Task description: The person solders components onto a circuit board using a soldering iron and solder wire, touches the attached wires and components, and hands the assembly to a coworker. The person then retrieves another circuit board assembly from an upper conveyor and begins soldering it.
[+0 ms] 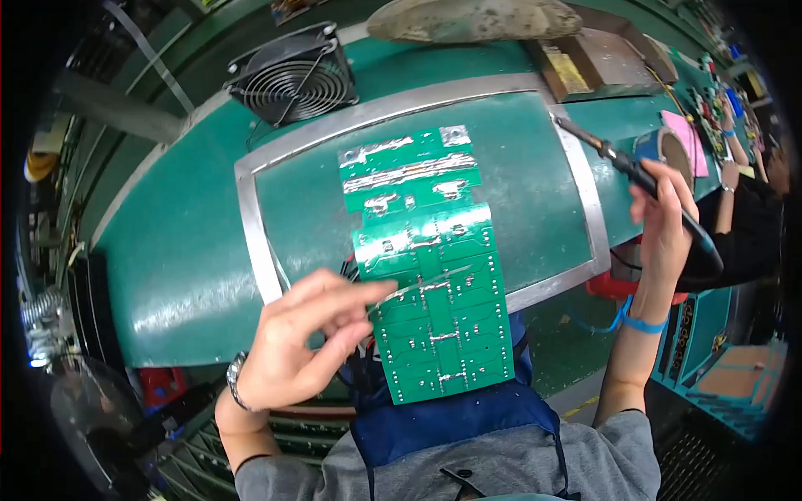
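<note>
A large green circuit board [443, 313] lies before me, its near end reaching past the table edge over my lap. Silvery solder coats parts of its far section [409, 171], and rows of solder joints run down the near one. My left hand [296, 334] is at the board's left edge, its index finger and thumb closed on a thin pale wire [443, 275] that slants across the board. Raised to the right of the board, my right hand [666, 219] grips a soldering iron [631, 167] by its black handle. The iron's tip points up and left, apart from the board.
A metal frame [589, 200] is set around the board on the green table [184, 284]. A black fan [296, 79] stands at the far left. Behind the iron are a round tin [668, 149] and a metal box [610, 63]. Another person's arm [727, 196] shows at right.
</note>
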`<state>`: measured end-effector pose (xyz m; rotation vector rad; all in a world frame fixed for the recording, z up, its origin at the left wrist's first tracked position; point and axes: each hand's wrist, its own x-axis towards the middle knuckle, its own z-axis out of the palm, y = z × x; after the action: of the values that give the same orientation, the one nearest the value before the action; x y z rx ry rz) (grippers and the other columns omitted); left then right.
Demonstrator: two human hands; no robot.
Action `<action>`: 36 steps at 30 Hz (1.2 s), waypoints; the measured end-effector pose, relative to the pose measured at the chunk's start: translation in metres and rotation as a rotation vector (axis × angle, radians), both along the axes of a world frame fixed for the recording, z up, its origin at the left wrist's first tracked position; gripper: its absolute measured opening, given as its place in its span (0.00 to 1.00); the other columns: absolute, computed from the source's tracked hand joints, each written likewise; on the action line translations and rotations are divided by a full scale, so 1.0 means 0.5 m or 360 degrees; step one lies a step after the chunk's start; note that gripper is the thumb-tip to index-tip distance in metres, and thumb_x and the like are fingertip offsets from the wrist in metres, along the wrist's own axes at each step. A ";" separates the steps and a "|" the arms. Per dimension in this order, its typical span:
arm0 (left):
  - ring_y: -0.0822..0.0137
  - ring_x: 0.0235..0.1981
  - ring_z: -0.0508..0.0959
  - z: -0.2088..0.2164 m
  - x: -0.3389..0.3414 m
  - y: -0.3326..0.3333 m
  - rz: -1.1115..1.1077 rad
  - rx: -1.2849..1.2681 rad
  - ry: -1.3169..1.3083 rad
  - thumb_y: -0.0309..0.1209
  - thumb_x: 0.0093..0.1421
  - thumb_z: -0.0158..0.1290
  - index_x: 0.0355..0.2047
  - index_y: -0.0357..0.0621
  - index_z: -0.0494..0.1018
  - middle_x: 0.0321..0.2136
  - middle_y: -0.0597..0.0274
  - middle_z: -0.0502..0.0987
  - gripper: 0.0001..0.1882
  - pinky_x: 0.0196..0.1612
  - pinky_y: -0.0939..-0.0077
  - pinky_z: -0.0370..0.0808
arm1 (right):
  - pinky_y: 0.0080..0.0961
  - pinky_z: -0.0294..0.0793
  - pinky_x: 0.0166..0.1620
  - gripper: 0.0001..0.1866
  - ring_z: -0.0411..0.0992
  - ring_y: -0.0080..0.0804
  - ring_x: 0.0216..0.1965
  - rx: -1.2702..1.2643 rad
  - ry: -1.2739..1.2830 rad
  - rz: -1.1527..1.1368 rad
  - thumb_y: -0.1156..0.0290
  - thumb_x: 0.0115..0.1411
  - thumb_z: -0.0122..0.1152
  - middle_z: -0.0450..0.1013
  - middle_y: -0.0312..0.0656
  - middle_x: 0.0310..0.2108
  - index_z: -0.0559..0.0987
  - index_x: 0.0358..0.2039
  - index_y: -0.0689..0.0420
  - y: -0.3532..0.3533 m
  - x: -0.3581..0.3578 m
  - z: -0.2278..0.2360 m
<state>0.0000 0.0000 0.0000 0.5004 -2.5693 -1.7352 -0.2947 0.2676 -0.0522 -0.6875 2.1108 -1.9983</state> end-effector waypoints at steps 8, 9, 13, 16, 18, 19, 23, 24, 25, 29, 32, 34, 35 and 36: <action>0.86 0.20 0.65 -0.023 -0.089 -0.038 0.0345 -0.0446 0.0396 0.21 0.53 0.63 0.34 0.42 0.82 0.26 0.70 0.74 0.08 0.21 0.90 0.60 | 0.08 0.61 0.21 0.13 0.66 0.16 0.20 -0.0177 -0.0002 -0.0172 0.70 0.62 0.57 0.71 0.41 0.30 0.77 0.40 0.67 -0.010 0.112 -0.011; 0.87 0.20 0.64 -0.032 -0.097 -0.041 0.0399 -0.0405 0.0458 0.21 0.52 0.63 0.34 0.42 0.82 0.26 0.70 0.73 0.08 0.21 0.91 0.59 | 0.08 0.61 0.21 0.13 0.66 0.16 0.20 -0.0180 -0.0009 -0.0166 0.70 0.62 0.57 0.71 0.41 0.30 0.77 0.40 0.67 -0.015 0.121 -0.009; 0.88 0.18 0.58 -0.068 -0.113 -0.048 0.0520 -0.0409 0.0508 0.20 0.52 0.63 0.34 0.42 0.82 0.25 0.73 0.70 0.08 0.19 0.90 0.54 | 0.08 0.57 0.19 0.12 0.65 0.16 0.20 -0.0142 0.0207 -0.0307 0.71 0.60 0.56 0.69 0.40 0.29 0.77 0.36 0.68 -0.026 0.136 -0.015; 0.87 0.17 0.57 -0.092 -0.105 -0.058 0.0573 -0.0389 0.0506 0.19 0.52 0.62 0.34 0.42 0.82 0.24 0.73 0.68 0.09 0.18 0.89 0.52 | 0.10 0.51 0.20 0.15 0.57 0.14 0.17 -0.0168 0.0266 -0.0335 0.65 0.62 0.53 0.65 0.37 0.24 0.77 0.33 0.68 -0.026 0.135 -0.020; 0.87 0.17 0.57 -0.103 -0.099 -0.067 0.0618 -0.0435 0.0489 0.18 0.52 0.62 0.33 0.41 0.81 0.25 0.72 0.68 0.08 0.18 0.89 0.52 | 0.10 0.50 0.21 0.14 0.55 0.13 0.18 -0.0217 0.0263 -0.0269 0.67 0.64 0.51 0.64 0.36 0.25 0.76 0.33 0.68 -0.019 0.134 -0.028; 0.87 0.17 0.57 -0.107 -0.095 -0.072 0.0655 -0.0479 0.0476 0.18 0.51 0.62 0.32 0.41 0.81 0.25 0.72 0.69 0.08 0.18 0.90 0.52 | 0.10 0.49 0.23 0.13 0.53 0.12 0.18 -0.0268 0.0265 -0.0213 0.69 0.65 0.49 0.63 0.36 0.26 0.75 0.33 0.68 -0.019 0.134 -0.031; 0.87 0.17 0.57 -0.126 -0.081 -0.080 0.0749 -0.0380 0.0523 0.17 0.51 0.61 0.31 0.40 0.79 0.26 0.71 0.69 0.07 0.18 0.89 0.53 | 0.08 0.52 0.24 0.12 0.55 0.12 0.19 -0.0189 0.0241 -0.0275 0.69 0.66 0.50 0.61 0.35 0.27 0.74 0.34 0.67 -0.037 0.137 -0.030; 0.86 0.17 0.58 -0.123 -0.077 -0.078 0.0782 -0.0392 0.0500 0.17 0.51 0.61 0.30 0.40 0.79 0.26 0.71 0.69 0.07 0.18 0.88 0.53 | 0.08 0.52 0.24 0.12 0.55 0.12 0.19 -0.0181 0.0239 -0.0268 0.69 0.66 0.50 0.61 0.35 0.27 0.74 0.34 0.67 -0.041 0.138 -0.030; 0.86 0.17 0.58 -0.119 -0.074 -0.078 0.0816 -0.0404 0.0477 0.18 0.50 0.61 0.29 0.40 0.78 0.27 0.71 0.70 0.06 0.18 0.88 0.54 | 0.10 0.52 0.23 0.13 0.54 0.13 0.18 -0.0175 0.0229 -0.0312 0.66 0.63 0.53 0.61 0.35 0.25 0.74 0.33 0.66 -0.045 0.139 -0.030; 0.85 0.16 0.58 -0.105 -0.068 -0.083 0.0843 -0.0529 0.0412 0.18 0.50 0.61 0.29 0.41 0.78 0.26 0.70 0.69 0.07 0.18 0.86 0.55 | 0.08 0.56 0.26 0.11 0.56 0.13 0.21 -0.0259 0.0256 -0.0138 0.68 0.66 0.51 0.59 0.33 0.27 0.72 0.34 0.65 -0.040 0.136 -0.039; 0.82 0.16 0.59 -0.095 -0.071 -0.070 0.0695 -0.0647 0.0307 0.21 0.49 0.63 0.29 0.43 0.79 0.24 0.70 0.69 0.07 0.17 0.84 0.55 | 0.08 0.56 0.26 0.12 0.55 0.12 0.19 -0.0300 0.0230 -0.0190 0.66 0.66 0.52 0.58 0.33 0.27 0.71 0.32 0.63 -0.054 0.141 -0.039; 0.82 0.16 0.60 -0.096 -0.074 -0.064 0.0677 -0.0648 0.0298 0.21 0.49 0.63 0.29 0.43 0.79 0.24 0.70 0.69 0.07 0.17 0.84 0.56 | 0.09 0.56 0.25 0.14 0.53 0.11 0.17 -0.0323 0.0193 -0.0268 0.64 0.66 0.52 0.59 0.33 0.25 0.71 0.30 0.63 -0.063 0.147 -0.033; 0.81 0.16 0.61 -0.097 -0.074 -0.062 0.0652 -0.0649 0.0296 0.21 0.49 0.63 0.29 0.44 0.79 0.24 0.69 0.70 0.07 0.17 0.84 0.56 | 0.09 0.56 0.25 0.14 0.53 0.11 0.17 -0.0321 0.0190 -0.0263 0.64 0.66 0.52 0.59 0.33 0.25 0.71 0.30 0.63 -0.063 0.147 -0.032; 0.80 0.17 0.66 -0.095 -0.073 -0.061 0.0629 -0.0660 0.0281 0.21 0.50 0.63 0.29 0.44 0.79 0.25 0.69 0.71 0.07 0.17 0.83 0.59 | 0.11 0.56 0.25 0.15 0.53 0.13 0.17 -0.0284 0.0219 -0.0257 0.62 0.65 0.53 0.58 0.32 0.23 0.71 0.30 0.63 -0.061 0.147 -0.030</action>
<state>-0.0364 -0.0307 -0.0475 0.7316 -2.3987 -1.0404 -0.2210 0.2373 -0.0673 -0.7225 2.1436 -2.3108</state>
